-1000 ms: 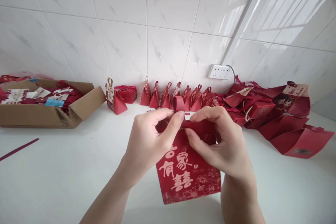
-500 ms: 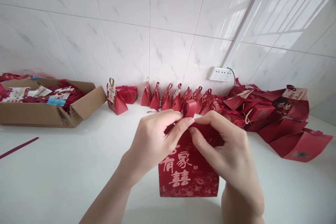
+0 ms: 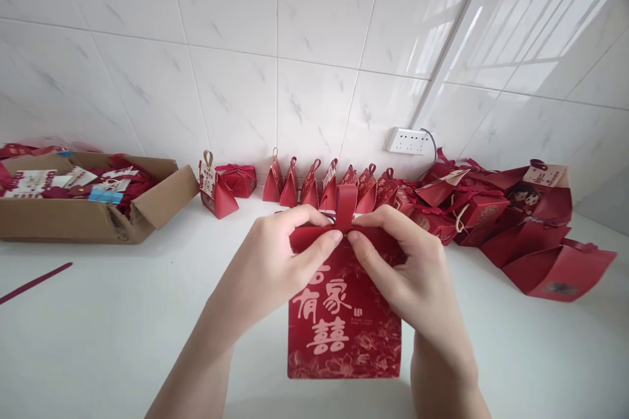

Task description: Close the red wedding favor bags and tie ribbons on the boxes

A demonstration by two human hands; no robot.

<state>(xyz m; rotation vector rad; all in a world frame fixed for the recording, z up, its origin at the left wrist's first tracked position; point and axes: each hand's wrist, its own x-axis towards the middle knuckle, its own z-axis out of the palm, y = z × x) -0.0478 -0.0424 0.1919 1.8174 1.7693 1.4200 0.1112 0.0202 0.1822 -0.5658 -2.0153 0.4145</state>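
Your left hand (image 3: 275,255) and right hand (image 3: 413,268) are both clamped, thumb against fingers, on the top edge of a red printed bag (image 3: 346,340). The bag is in front of you over the near part of the white tabletop (image 3: 122,334), its pale characters facing you; you cannot tell whether its lower edge touches the surface. A red ribbon loop (image 3: 346,206) stands up from the edge between your thumbs. Beyond it, a row of small red boxes (image 3: 329,193) lines the tiled wall (image 3: 230,78). An open cardboard box (image 3: 73,219) sits to your left, a red pile (image 3: 484,209) to your right.
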